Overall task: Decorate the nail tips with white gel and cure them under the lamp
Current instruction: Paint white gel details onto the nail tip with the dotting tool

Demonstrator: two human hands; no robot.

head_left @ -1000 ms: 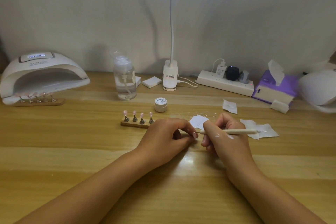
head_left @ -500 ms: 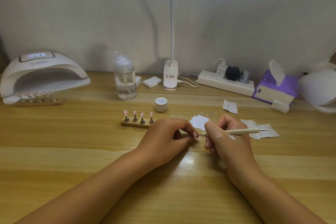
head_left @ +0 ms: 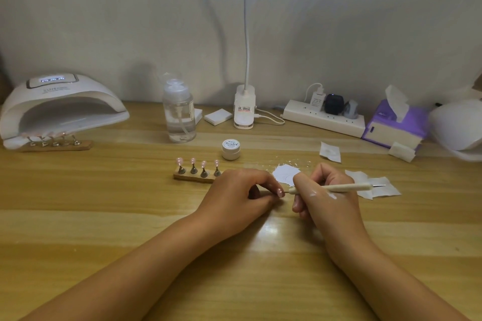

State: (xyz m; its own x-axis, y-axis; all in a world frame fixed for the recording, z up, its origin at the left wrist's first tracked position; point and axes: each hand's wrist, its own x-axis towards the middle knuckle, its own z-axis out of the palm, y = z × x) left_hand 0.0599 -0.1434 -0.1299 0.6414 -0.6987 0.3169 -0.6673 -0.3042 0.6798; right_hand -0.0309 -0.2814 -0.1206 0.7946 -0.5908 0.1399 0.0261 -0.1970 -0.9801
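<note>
Pinching pink nail tip [head_left: 280,192] in curled left hand [head_left: 242,195]; gripping dotting pen [head_left: 347,187] in right hand [head_left: 326,200], point at the tip. Just behind left hand, a holder [head_left: 193,178].

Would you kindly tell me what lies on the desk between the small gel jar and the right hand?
A white patch, paper or gel I cannot tell, lies between the gel jar and the right hand, in the head view.

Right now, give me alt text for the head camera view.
At a wooden table, the right hand holds a slim white tool whose tip meets a small item pinched in the left hand. Behind stand four pink nail tips on a wooden holder, a gel jar and a curing lamp.
</note>
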